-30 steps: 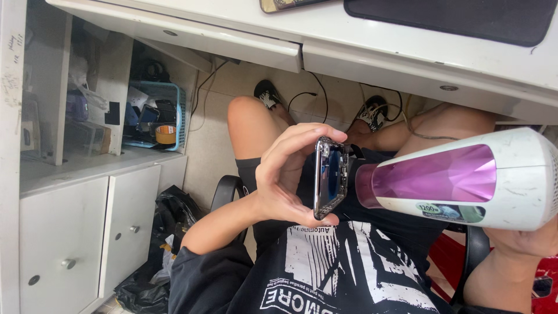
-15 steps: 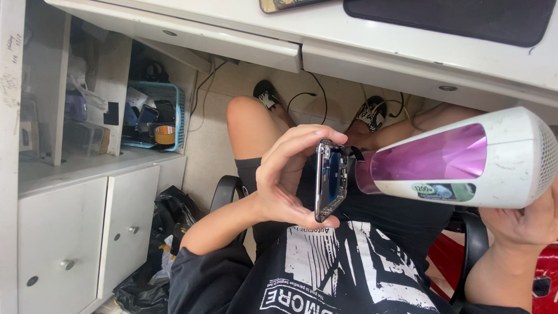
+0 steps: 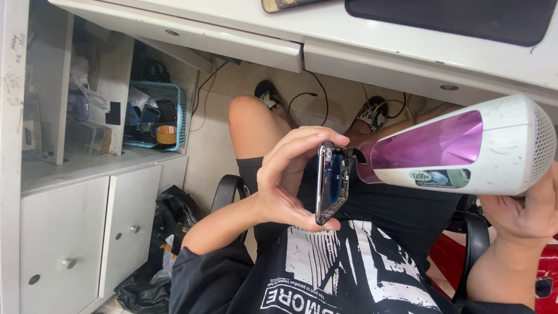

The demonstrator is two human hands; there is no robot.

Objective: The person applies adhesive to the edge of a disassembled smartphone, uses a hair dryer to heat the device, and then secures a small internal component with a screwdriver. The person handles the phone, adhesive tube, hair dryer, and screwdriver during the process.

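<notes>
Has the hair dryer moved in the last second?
Yes. The hair dryer has tilted, its rear end rising toward the desk edge; its nozzle stays at the phone.

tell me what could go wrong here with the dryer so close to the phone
The dryer nozzle sits almost against the opened phone, so parts might overheat. The left hand pinches the phone only by its edges over the lap, so it could slip; its fingertips near the airflow may get hot.

White desk edge (image 3: 407,55), blue basket (image 3: 174,113) on shelf, cabinet doors (image 3: 64,244), black bag (image 3: 157,244), floor cables (image 3: 317,96)
</notes>
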